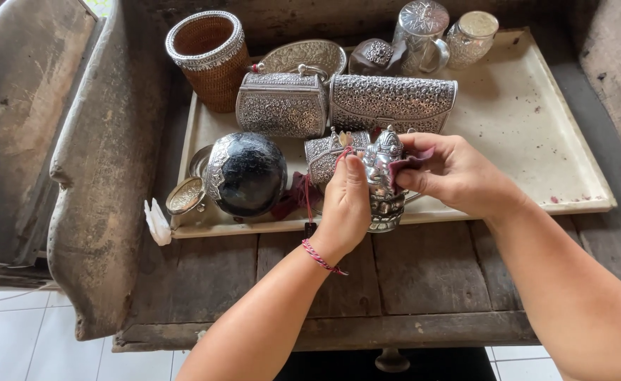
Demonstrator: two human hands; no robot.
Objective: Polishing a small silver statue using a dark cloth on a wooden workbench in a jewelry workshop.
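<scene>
While both hands work above the near edge of the tray (522,134), the things on it sit crowded toward its left and far sides. At the far left corner stands a woven basket (210,56) with a silver rim, half off the tray. Below it, at the near left corner, a small round lid (185,195) leans beside a dark ball (247,173) cased in silver, with a scrap of white paper (158,222) lying just off the edge on the wooden table (423,271).

The left hand (345,204) is clamped around the left side and base of a small silver statue (383,176), thumb up against it, probably to steady it upright. The right hand (458,176) is closed on a dark red cloth (410,162) pressed to the statue's upper right side, seemingly for rubbing. The statue hangs in the air just over the tray's near edge, near its middle.

Right behind the hands sit a small silver box (324,155) and, farther back, two embossed silver purses (282,106) (393,102), close enough to crowd the statue. Along the far edge are a shallow dish (305,55), a dark brown piece (372,56), a silver mug (419,32) and a lidded jar (471,35). The right half of the tray is bare and stained.
</scene>
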